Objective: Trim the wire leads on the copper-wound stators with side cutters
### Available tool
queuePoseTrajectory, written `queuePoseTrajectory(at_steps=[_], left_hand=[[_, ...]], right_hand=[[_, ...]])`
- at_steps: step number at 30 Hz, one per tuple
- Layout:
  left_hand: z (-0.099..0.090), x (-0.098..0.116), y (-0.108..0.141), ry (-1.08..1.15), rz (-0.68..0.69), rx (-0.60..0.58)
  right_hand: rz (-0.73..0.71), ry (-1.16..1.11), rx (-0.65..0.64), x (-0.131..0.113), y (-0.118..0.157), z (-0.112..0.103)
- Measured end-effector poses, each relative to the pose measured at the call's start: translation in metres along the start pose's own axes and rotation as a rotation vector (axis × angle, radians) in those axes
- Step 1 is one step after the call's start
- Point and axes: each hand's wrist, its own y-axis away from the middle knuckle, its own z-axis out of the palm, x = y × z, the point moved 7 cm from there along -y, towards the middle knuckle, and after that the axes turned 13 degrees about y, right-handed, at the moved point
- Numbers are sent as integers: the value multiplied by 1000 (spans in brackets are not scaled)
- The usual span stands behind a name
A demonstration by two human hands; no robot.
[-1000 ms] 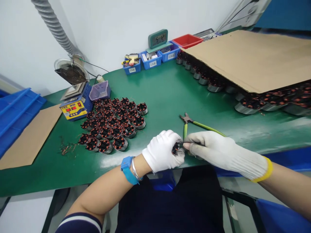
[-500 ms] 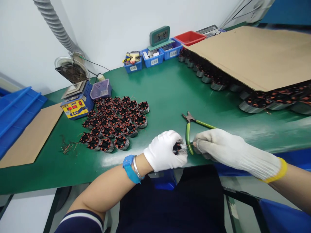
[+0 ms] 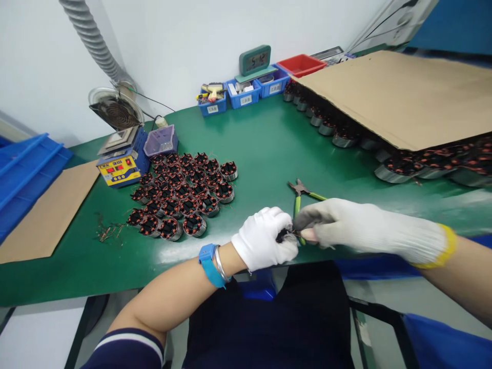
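My left hand (image 3: 265, 240), in a white glove, is wrapped round a dark wound coil part (image 3: 283, 234) near the table's front edge; most of the part is hidden by the fingers. Touching the part from the right, my right hand (image 3: 326, 223), in a white glove with a bare thumb tip, pinches a thin copper wire (image 3: 295, 232). Green-handled cutters (image 3: 299, 187) lie open on the table just behind, partly covered by the right hand. To the left stands a cluster of copper-wound stators (image 3: 184, 192).
A blue and yellow soldering unit (image 3: 121, 166) and purple tray (image 3: 161, 141) stand behind the cluster. Wire scraps (image 3: 106, 233) lie left. Blue bins (image 3: 244, 98), a red bin (image 3: 302, 65) and a clock (image 3: 254, 60) line the back. Cardboard (image 3: 403, 97) covers more stators at right.
My right hand has moved left, up against the part in my left hand, and now covers more of the cutters. The view has shifted slightly.
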Motion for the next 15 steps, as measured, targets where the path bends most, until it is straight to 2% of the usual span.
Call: queuePoseTrajectory(at_steps=[3,6,8,12,15], left_hand=[[0,-1,0,-18,-32,28],[-1,-3,0,3,-90,51],[-2,-3,1,21,-135,52],[-5,-1,2,82,-187,48],[-5,0,3,112,-194,42]], right_hand=[[50,-168,-199,-10,-9,22],[100,-261,-224,-11,-10,33],[99,-300,-154,-8,-9,36],[38,-269,73,-1,-4,37],[13,-255,174,1,0,39]])
